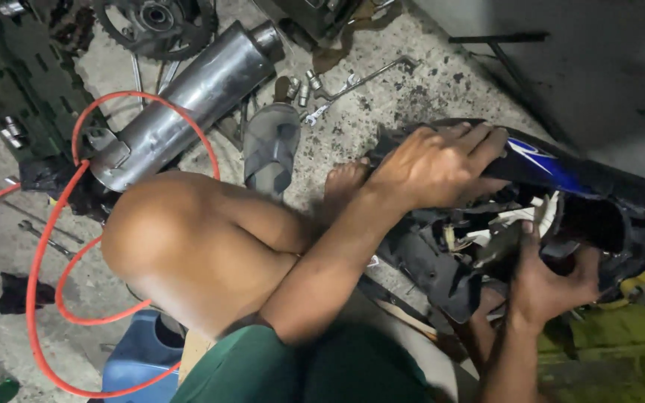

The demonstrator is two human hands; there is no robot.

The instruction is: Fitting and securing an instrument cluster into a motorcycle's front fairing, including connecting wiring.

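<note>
Fingers of my left hand (431, 166) clamp the black-and-blue fairing (561, 175) from above; my right hand (546, 280) grips its underside, over oil-stained concrete floor (382, 112) strewn with wrenches (352, 82), exhaust pipe (188, 97), red hose (46, 246).

Glossy blue-black plastic fairing (561, 168), shiny metal exhaust pipe (195, 93), rough concrete floor (382, 104)

Fairing panel on floor
Left-hand fingers (479, 142) lie on the fairing panel (561, 168); exhaust pipe (195, 89) and wrench (360, 82) lie left of them.
</note>
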